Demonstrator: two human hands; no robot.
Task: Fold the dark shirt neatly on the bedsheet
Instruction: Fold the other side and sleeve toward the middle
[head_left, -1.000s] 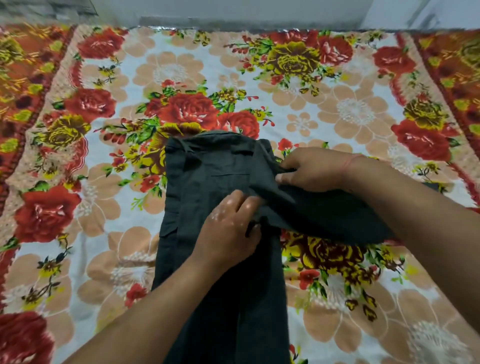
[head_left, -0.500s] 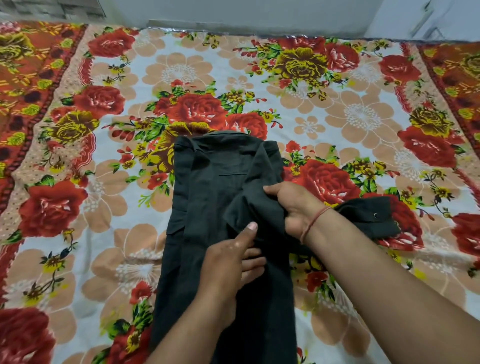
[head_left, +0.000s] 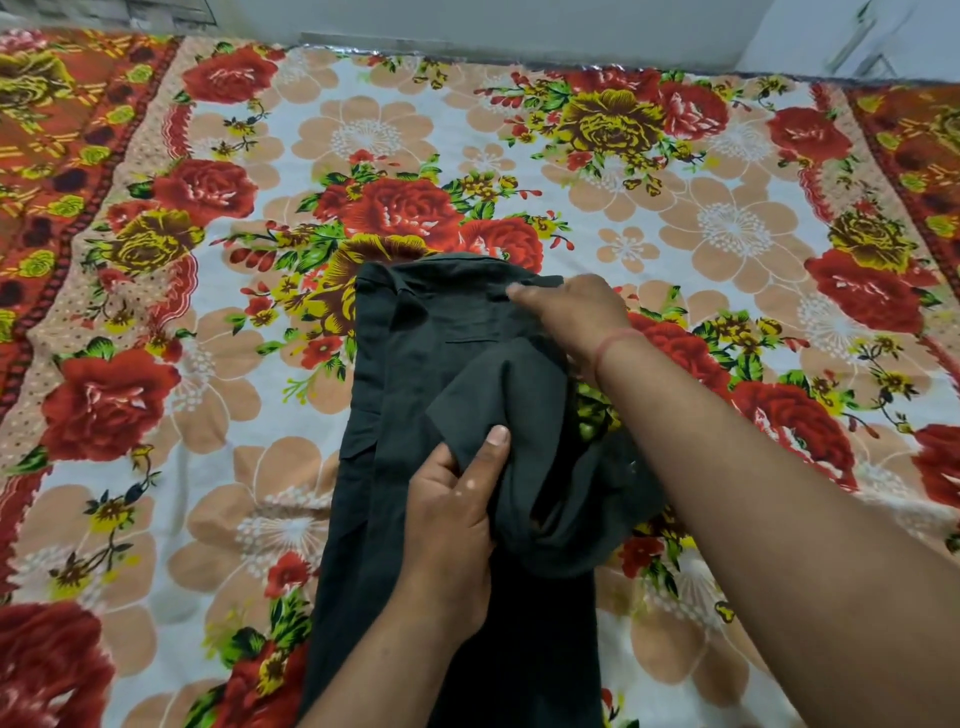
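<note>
Floral bedsheet (head_left: 727, 234), spread flat. Dark shirt (head_left: 415, 364) lies lengthwise at centre. Our left hand (head_left: 452, 514) pinches the bunched sleeve (head_left: 545, 457) at its two o'clock; our right hand (head_left: 571, 312) presses flat, fingers together, on the shoulder at twelve.

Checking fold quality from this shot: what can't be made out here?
Head view only:
- Dark shirt hem: cut off by the bottom edge.
- Sleeve cuff: bunched, partly behind the right forearm.
- Cloth under the left hand and right hand: covered.
- Bedsheet sides: run out of frame.
</note>
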